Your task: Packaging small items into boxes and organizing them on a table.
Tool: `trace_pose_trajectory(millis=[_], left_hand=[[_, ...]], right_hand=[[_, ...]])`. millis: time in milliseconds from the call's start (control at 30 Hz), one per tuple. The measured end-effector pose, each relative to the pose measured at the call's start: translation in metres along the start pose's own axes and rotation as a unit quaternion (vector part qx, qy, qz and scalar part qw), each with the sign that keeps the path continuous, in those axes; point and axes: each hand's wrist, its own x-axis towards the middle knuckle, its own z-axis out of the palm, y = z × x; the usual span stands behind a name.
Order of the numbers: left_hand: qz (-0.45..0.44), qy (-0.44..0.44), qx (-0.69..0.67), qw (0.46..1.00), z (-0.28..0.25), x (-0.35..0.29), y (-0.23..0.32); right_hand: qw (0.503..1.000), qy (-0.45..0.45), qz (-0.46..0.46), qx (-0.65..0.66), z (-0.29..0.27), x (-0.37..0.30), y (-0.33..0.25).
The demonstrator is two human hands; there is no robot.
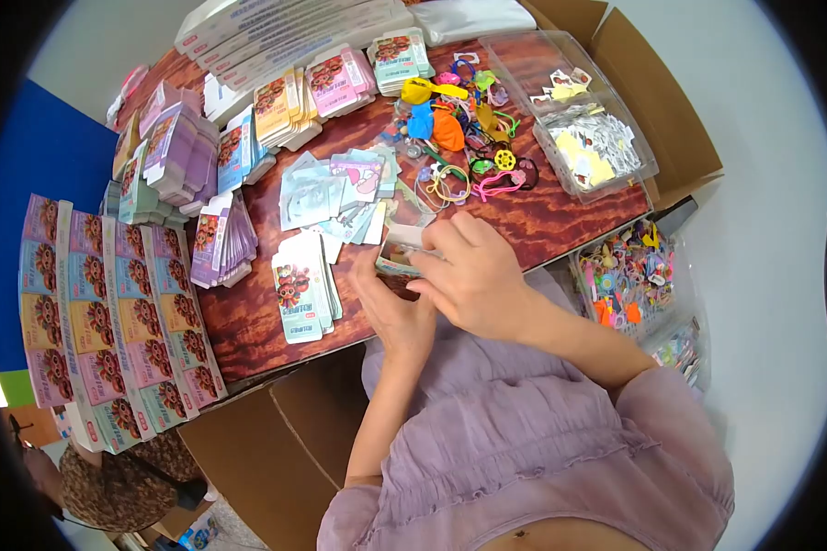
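Near the table's front edge, my left hand [397, 317] is wrapped round a small open carton [402, 235], holding it upright. My right hand [480, 280] is closed at the carton's open top, its fingertips at the rim; what they pinch, if anything, is hidden. Left of my hands lies a stack of flat green printed cartons [300, 289]. Just beyond them is a loose pile of pastel printed card packets [326, 193] in clear wrap. A heap of colourful small trinkets and cords [469, 129] lies beyond my right hand.
Stacks of flat cartons in purple [222, 241], orange [285, 108] and pink [340, 81] line the left and back. Finished-looking display boxes [110, 321] stand at the left edge. A clear plastic bin [648, 170] holds small cut pieces. Below it sits a bag of trinkets [629, 275].
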Motion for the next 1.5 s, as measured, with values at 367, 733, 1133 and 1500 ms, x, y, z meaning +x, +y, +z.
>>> trace_pose_trajectory(millis=[367, 733, 1133, 1500], left_hand=[[-0.141, -0.070, -0.137, 0.978, -0.004, -0.005, 0.016], [-0.202, -0.232, -0.393, 0.867, -0.040, 0.000, 0.019], [-0.139, -0.216, -0.239, 0.936, -0.040, -0.003, 0.016], [-0.135, -0.282, -0.169, 0.935, -0.046, -0.002, 0.021]], right_hand=[[0.935, 0.045, 0.151, 0.319, 0.017, -0.019, 0.021], [0.721, 0.000, 0.227, 0.655, 0.019, -0.040, 0.051], [0.797, -0.010, 0.205, 0.568, 0.035, -0.049, 0.050], [0.753, 0.004, 0.351, 0.557, 0.024, -0.037, 0.043]])
